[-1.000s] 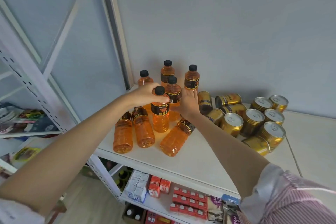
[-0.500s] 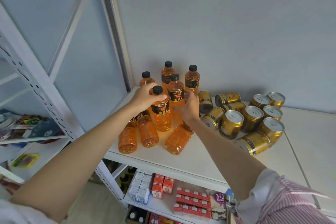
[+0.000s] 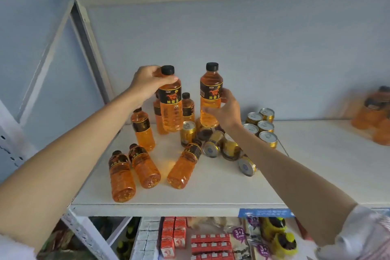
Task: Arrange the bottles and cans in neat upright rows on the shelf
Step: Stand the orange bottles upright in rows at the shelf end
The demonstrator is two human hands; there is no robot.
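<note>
Gripping one upright bottle [image 3: 170, 107] per raised hand [image 3: 147, 83], above shelf [image 3: 211, 196].

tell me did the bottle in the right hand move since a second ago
Yes. The right hand has lifted its bottle up off the shelf; it was standing among the other upright bottles before and is now held above the cans.

Lying bottles [image 3: 143, 172] at the shelf [image 3: 211, 192] front, upright bottles [image 3: 143, 129] behind, cans [image 3: 260, 127] rightward.

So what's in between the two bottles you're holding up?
In the head view, a smaller-looking upright bottle stands at the back between the left-hand bottle and the right-hand bottle.
</note>
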